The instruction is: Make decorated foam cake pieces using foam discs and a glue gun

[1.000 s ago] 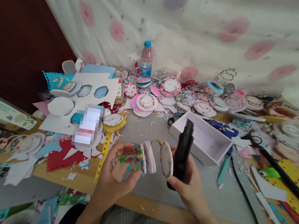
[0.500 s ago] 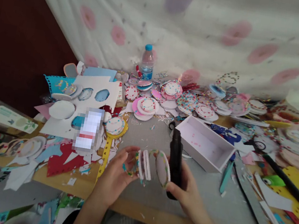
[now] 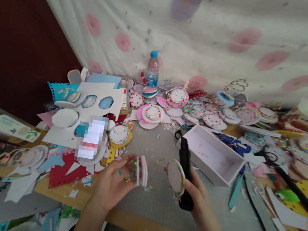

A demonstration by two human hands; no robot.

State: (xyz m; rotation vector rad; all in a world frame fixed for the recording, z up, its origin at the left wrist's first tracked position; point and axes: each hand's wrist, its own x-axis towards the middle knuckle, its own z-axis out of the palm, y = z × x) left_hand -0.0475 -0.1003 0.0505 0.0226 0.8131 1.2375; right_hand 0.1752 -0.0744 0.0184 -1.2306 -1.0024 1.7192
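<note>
My left hand (image 3: 113,181) is closed on a small stack of white discs (image 3: 142,171), held on edge, with strings of coloured beads hanging about its left side. In my right hand (image 3: 198,196) are two things: a long black stapler (image 3: 184,172), upright against the palm, and a round white disc (image 3: 175,178) with a beaded rim, pinched by the thumb. The disc faces the stack across a gap, and a thin beaded strand seems to reach between them. Both hands are above the grey mat (image 3: 149,142). Some fingertips are hidden behind the discs.
A white open box (image 3: 214,157) stands right of centre, beside a blue glue gun (image 3: 233,144). Bead-trimmed discs (image 3: 151,113) and a water bottle (image 3: 153,70) line the back. Paper scraps (image 3: 70,172) and a phone (image 3: 91,138) lie left; a black cable (image 3: 260,224) runs right.
My hands have drawn apart, widening the gap between the stack and the single disc. The right hand has moved slightly right and turned the disc's flat face more toward me.
</note>
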